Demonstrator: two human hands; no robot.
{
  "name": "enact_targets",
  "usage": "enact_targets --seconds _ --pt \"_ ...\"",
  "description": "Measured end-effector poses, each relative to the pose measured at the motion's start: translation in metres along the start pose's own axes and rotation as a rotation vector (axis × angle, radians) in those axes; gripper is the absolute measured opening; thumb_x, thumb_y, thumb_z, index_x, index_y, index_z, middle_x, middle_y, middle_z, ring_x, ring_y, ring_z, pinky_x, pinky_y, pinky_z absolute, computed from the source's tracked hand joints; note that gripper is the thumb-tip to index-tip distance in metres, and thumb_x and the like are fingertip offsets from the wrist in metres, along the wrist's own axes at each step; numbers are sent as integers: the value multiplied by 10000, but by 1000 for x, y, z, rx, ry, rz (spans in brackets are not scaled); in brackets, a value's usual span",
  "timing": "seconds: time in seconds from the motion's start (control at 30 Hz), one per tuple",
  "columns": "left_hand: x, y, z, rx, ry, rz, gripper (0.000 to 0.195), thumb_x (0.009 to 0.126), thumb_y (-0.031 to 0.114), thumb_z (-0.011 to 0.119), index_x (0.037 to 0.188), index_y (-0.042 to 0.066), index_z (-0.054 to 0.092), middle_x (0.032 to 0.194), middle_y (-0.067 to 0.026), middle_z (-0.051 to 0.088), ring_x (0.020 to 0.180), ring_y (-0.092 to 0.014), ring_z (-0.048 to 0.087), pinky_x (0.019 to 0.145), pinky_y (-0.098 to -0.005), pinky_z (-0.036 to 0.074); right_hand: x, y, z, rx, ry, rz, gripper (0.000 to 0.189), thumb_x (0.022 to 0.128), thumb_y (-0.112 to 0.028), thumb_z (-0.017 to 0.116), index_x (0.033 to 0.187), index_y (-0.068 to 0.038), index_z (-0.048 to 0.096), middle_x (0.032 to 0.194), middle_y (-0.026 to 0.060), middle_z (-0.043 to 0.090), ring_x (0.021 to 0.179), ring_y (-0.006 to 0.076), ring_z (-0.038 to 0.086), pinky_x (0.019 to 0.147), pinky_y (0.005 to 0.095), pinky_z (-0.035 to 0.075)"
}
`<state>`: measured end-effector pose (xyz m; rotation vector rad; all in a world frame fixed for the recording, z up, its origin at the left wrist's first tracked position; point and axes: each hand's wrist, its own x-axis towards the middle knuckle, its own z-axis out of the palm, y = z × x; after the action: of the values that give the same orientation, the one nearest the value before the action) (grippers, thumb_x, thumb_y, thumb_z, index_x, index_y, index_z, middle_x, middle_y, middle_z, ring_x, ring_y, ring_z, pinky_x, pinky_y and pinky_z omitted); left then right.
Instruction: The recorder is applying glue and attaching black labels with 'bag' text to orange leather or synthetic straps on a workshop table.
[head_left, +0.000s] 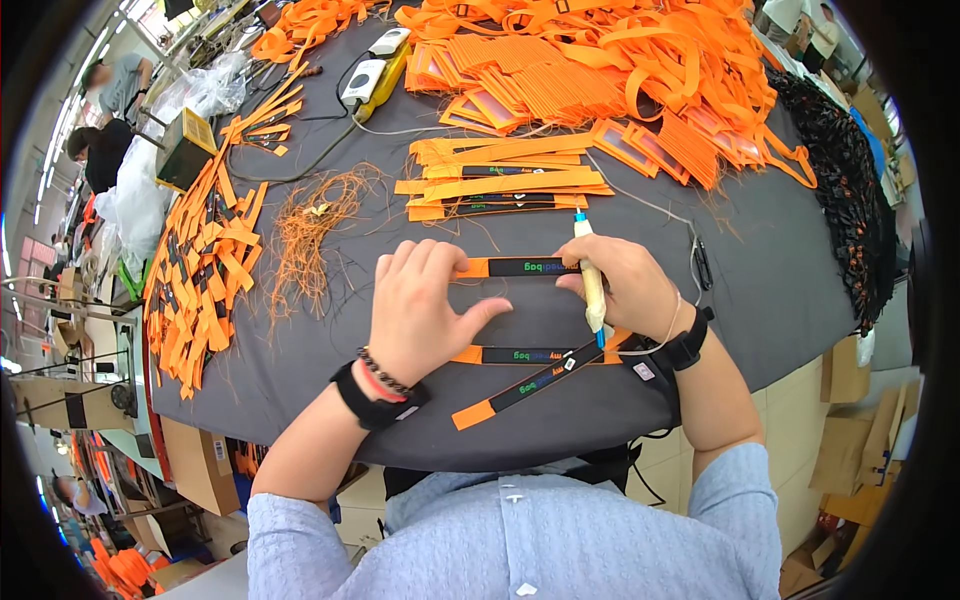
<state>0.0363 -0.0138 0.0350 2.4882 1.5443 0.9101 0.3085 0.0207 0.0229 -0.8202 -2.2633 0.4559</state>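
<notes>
An orange webbing strap with a black printed label (525, 267) lies across the dark table between my hands. My left hand (424, 307) is at its left end, fingers curled over the orange tip, thumb spread away; whether it grips the strap is unclear. My right hand (626, 277) holds a tape-wrapped corded tool (592, 292) with blue ends, its metal tip pointing away from me, and its fingertips touch the strap's right end. Nearer my body lie a second labelled strap (525, 355) and a slanting one (517, 397), which overlap at the right.
Beyond my hands lie stacked orange straps (510, 180) and a large orange heap (555, 75). Loose orange threads (319, 225) and piled straps (202, 277) lie left, near a box-shaped device (186, 150). A cable and black snips (701, 262) are right. People are at far left.
</notes>
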Motion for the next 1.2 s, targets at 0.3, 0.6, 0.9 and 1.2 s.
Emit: enact_targets --seconds 0.3,0.6,0.9,1.2 --pt "-3 -2 15 87 40 47 148 800 120 808 920 85 729 798 -32 639 818 -232 578 759 -366 416 -2 1 -3 54 -79 35 300 864 -147 786 1051 -73 563 861 117 668 749 342 674 652 402 542" --pt "-14 -2 7 -334 -239 -152 74 875 84 755 921 27 745 852 -92 676 753 -258 634 705 -351 513 -2 0 -11 -78 -224 -12 390 846 -166 817 1155 -91 589 949 92 694 833 298 660 752 371 513" --pt "-14 -17 15 -509 -290 -231 136 957 130 704 999 1 717 800 -73 708 610 -129 568 609 -276 486 5 8 35 1082 -140 333 502 1093 -469 447 1352 -64 593 1027 56 669 879 92 585 799 252 503" --pt "-15 -18 16 -574 -305 -314 114 1017 101 618 1023 -11 638 865 -113 747 755 -169 711 682 -276 545 20 14 45 1247 -134 778 239 1052 -178 556 1151 20 648 857 63 646 647 41 488 576 213 396"
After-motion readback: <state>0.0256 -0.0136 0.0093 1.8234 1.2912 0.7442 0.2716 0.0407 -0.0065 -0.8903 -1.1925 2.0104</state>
